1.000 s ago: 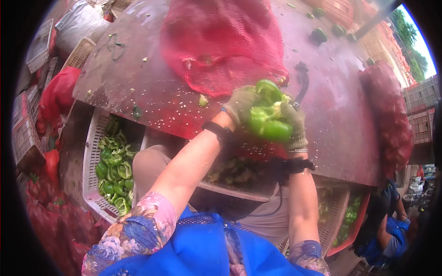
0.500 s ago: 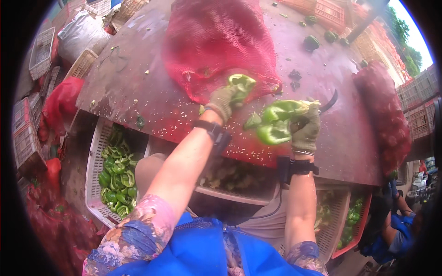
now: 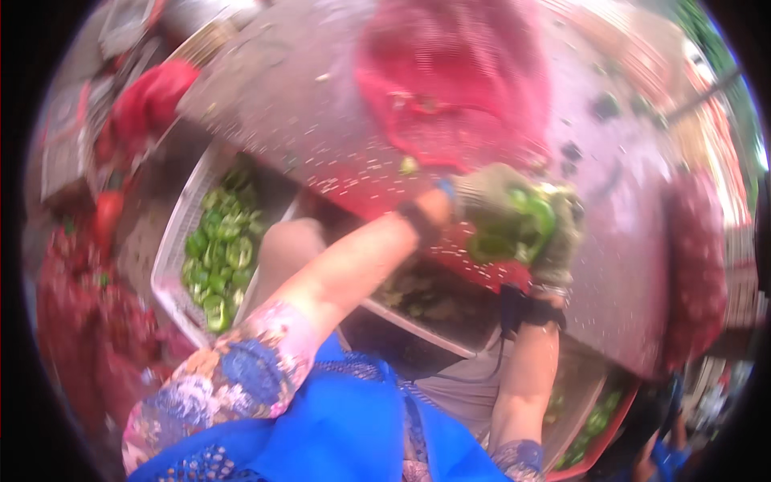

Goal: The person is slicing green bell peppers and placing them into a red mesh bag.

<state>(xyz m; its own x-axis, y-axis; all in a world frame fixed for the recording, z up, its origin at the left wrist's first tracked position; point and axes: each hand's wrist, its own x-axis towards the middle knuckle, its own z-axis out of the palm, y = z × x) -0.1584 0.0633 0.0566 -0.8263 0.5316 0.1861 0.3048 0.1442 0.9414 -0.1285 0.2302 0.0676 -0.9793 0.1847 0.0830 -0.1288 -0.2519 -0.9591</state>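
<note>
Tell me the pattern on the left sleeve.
The left sleeve is floral, in pink, blue and white; best in head view.

- Left hand (image 3: 490, 193): gloved, curled; its forearm (image 3: 365, 269) slants inward.
- Right hand (image 3: 564, 241): gloved, curled, forearm nearly straight.
- Both close together over the bench (image 3: 618, 297), near its near edge.

Free room over tabletop (image 3: 617, 277) beside right fingers (image 3: 571, 215), obstacle ahead: red mesh bag (image 3: 454, 80)
</note>
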